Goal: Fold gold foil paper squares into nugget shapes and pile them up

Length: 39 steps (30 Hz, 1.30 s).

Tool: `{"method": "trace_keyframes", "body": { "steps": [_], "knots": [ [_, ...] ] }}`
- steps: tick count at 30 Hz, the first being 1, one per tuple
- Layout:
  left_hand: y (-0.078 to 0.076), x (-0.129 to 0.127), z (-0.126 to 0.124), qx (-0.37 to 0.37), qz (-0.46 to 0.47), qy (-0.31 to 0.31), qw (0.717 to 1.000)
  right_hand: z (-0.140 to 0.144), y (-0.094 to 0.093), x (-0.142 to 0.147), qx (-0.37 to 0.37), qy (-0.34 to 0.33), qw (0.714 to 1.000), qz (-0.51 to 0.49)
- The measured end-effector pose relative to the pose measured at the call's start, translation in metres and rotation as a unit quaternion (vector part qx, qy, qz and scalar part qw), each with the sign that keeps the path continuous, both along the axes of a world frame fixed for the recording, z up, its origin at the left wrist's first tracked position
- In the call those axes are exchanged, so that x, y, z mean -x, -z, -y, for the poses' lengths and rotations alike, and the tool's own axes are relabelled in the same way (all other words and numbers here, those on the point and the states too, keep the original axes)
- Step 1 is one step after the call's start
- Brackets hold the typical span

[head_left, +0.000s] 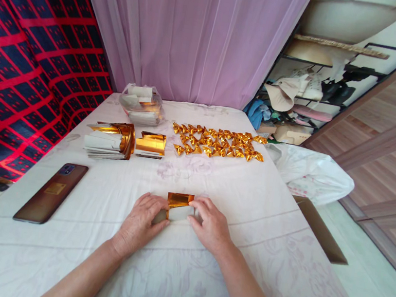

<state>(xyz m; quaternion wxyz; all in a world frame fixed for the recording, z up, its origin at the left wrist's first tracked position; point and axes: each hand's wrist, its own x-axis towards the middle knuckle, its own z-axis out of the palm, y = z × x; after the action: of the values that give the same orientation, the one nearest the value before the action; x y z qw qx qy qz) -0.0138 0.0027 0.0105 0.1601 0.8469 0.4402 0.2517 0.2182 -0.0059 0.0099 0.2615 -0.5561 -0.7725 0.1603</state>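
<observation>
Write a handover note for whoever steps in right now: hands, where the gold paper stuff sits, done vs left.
Left hand and right hand: both pressed on one gold foil sheet lying flat on the table, fingers at its two ends, sheet partly folded with the pale side showing.
Done: folded gold pieces laid out in rows at the far middle of the table.
Left: unfolded sheets in the big stack and the small stack at far left; more in the clear bag behind them.
Also there: a phone at the left edge, a white plastic bag at right.
</observation>
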Motion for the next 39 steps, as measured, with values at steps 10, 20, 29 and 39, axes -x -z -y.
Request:
{"method": "trace_keyframes", "body": {
  "steps": [10,20,29,39],
  "knots": [
    [-0.001,0.000,0.002,0.023,-0.001,-0.010,1.000,0.002,-0.001,0.006,-0.043,-0.014,0.998,0.043],
    [-0.002,-0.002,0.001,0.027,-0.016,-0.009,0.999,0.005,-0.005,0.017,-0.073,-0.051,0.991,0.098],
    [-0.003,-0.001,0.001,0.013,-0.016,-0.011,1.000,0.006,-0.008,0.017,-0.107,-0.057,0.989,0.084],
    [0.002,0.002,0.002,-0.014,-0.045,-0.004,0.999,0.004,-0.008,0.009,-0.095,-0.083,0.990,0.069]
  ]
}}
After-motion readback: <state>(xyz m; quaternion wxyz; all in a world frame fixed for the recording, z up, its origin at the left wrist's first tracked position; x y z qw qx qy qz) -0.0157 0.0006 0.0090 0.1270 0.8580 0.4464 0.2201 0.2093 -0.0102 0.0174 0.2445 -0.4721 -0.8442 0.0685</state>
